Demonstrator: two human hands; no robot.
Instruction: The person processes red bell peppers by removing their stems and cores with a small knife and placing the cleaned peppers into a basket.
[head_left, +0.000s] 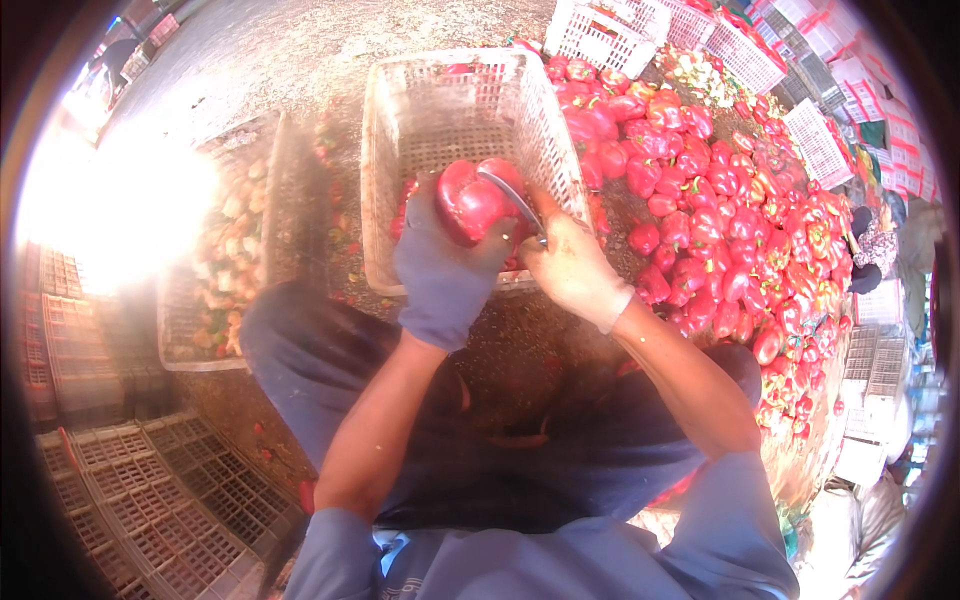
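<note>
A large red bell pepper (474, 201) rests in my left hand (448, 262), which wears a blue-grey glove. My right hand (571, 262), in a pale, stained glove, grips a curved-blade knife (514, 196) by its handle. The blade lies against the top of the pepper; whether it has cut in cannot be told. Both hands are above the near end of a white slatted plastic crate (381, 165). Some red peppers show in that crate beside and below my left hand, partly hidden by it.
A big heap of red bell peppers (697, 217) spreads over the floor at right. At left, a crate (271, 202) holds pale and green pepper scraps, partly lost in glare. Plastic crates (165, 502) stand at lower left. A person (876, 247) sits beyond the heap.
</note>
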